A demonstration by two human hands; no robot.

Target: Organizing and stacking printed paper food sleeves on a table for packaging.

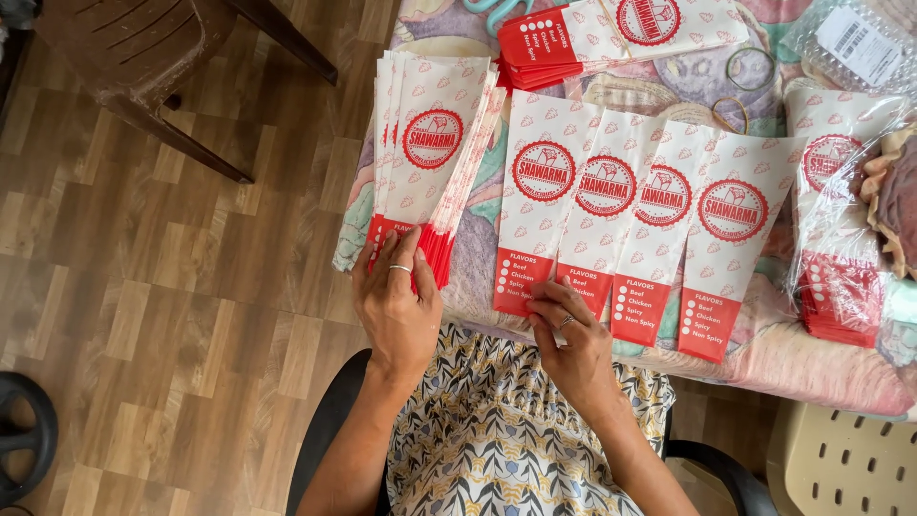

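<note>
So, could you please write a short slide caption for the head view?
Left hand holds a stack of paper bags; right hand touches four bags fanned out on the table.

We see the chair (153, 67) cut off at the top edge; our left hand (396, 306) hides the stack's (425, 143) lower end; wrapped bags (841, 229) blur under plastic.
</note>
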